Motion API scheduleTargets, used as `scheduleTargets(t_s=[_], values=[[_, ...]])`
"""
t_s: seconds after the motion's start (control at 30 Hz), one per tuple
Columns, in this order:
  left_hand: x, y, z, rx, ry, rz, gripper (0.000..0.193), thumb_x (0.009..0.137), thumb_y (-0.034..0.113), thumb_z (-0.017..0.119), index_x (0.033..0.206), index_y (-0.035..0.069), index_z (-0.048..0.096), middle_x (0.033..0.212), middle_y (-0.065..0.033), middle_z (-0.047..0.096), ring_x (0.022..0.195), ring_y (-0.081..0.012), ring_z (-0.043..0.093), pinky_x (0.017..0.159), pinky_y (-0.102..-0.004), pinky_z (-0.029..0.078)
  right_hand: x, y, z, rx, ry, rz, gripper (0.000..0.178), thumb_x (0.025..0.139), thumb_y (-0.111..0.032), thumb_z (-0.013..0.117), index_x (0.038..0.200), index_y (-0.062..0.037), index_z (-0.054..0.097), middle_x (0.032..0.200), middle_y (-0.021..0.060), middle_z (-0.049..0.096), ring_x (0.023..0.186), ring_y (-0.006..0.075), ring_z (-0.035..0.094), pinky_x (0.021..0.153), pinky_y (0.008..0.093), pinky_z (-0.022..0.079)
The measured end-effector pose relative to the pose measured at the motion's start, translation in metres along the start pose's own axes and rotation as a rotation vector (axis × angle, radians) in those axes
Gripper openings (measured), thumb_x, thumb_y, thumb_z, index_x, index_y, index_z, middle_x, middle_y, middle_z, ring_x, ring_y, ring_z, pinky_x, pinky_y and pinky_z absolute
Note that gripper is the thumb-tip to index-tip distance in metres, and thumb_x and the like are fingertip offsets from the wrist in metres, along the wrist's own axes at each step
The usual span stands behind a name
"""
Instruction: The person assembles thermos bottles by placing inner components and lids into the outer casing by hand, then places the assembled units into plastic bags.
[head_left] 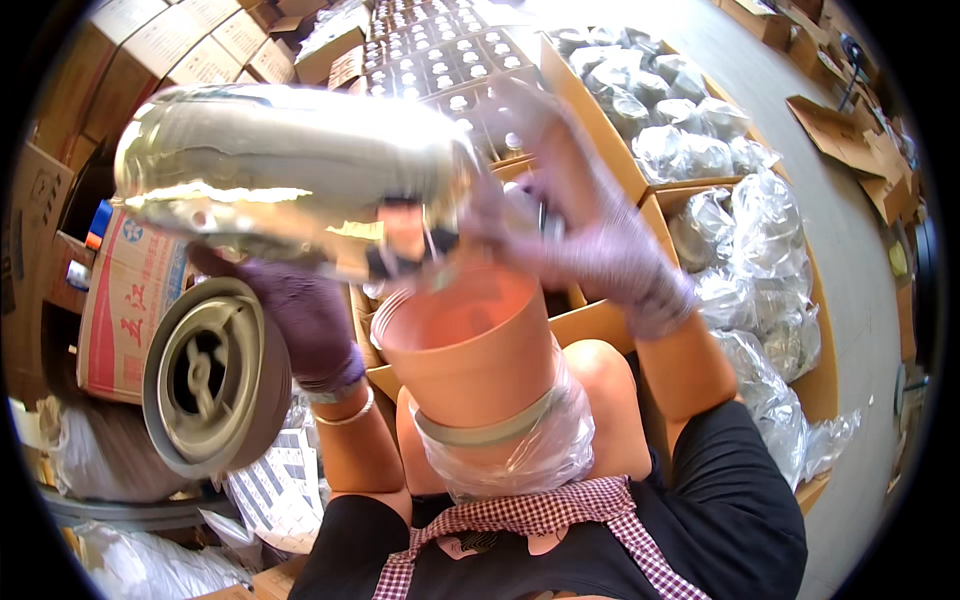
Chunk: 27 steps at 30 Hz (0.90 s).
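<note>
A large, shiny silver flask liner [290, 150] lies almost level in the air above my lap. My right hand [590, 220], in a light purple glove, is at its narrower right end; motion blur softens the fingers around it. Under the liner's left part, my left hand [300, 315] in a darker purple glove grips a round grey-green base [205, 380] with a ribbed centre. Its fingers are partly hidden behind the base and liner. Between my thighs stands an open salmon-pink cylindrical casing [470, 365] with a grey-green band, its lower part in a clear plastic bag [510, 450].
On the right, open cardboard boxes [650, 185] hold several items wrapped in clear plastic [770, 230]. Ahead are rows of partitioned cartons with white-topped pieces [450, 60]. Stacked cartons [190, 45] and a red-and-white box [130, 310] stand left. Flattened cardboard [850, 145] lies on the grey floor [730, 80].
</note>
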<state>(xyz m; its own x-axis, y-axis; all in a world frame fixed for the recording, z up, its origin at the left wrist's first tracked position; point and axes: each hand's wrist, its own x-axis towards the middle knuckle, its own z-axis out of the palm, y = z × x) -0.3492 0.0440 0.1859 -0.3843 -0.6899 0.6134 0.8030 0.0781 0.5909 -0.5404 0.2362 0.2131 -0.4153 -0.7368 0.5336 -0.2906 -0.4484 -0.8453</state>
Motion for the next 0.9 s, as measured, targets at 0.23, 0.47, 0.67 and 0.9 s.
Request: scheduleTargets(t_s=[0.23,0.47,0.67,0.9], values=[[-0.026,0.003,-0.007,0.431,-0.221,-0.155,0.079,0.098,0.057,0.052,0.161,0.018,0.024,0.167,-0.0196,0.010,0.151,-0.0408,0.015,0.118,-0.0661,0.015,-0.039,0.051,0.037,0.616,-0.233,0.220,0.102,0.082,-0.059,0.079,0.152,-0.0026,0.031,0.148,0.0120,0.037,0.147,0.0256,0.032,0.122,0.0455,0.028],[-0.056,0.011,-0.015,0.521,-0.261,-0.230,0.075,0.098,0.054,0.053,0.157,0.015,0.030,0.164,-0.0192,0.016,0.149,-0.0381,0.020,0.118,-0.0619,0.018,-0.053,0.047,0.042,0.655,-0.122,0.391,0.110,0.079,-0.066,0.074,0.153,-0.0056,0.020,0.156,0.0181,0.034,0.147,0.0308,0.035,0.122,0.0452,0.030],[-0.072,0.018,-0.016,0.576,-0.271,-0.277,0.071,0.098,0.052,0.055,0.154,0.012,0.034,0.162,-0.0189,0.021,0.147,-0.0357,0.025,0.118,-0.0582,0.020,0.020,0.033,0.007,0.328,-0.874,0.293,0.061,0.089,-0.034,0.073,0.137,0.0005,0.060,0.147,0.0201,0.052,0.136,0.0292,0.052,0.116,0.0415,0.039],[-0.085,0.027,-0.021,0.605,-0.281,-0.328,0.068,0.098,0.049,0.056,0.150,0.009,0.039,0.159,-0.0185,0.027,0.145,-0.0330,0.030,0.118,-0.0539,0.024,0.056,-0.034,0.054,-0.811,-1.015,0.163,0.049,0.086,-0.049,0.072,0.093,-0.0007,0.077,0.083,0.0163,0.074,0.082,0.0264,0.073,0.078,0.0359,0.058]])
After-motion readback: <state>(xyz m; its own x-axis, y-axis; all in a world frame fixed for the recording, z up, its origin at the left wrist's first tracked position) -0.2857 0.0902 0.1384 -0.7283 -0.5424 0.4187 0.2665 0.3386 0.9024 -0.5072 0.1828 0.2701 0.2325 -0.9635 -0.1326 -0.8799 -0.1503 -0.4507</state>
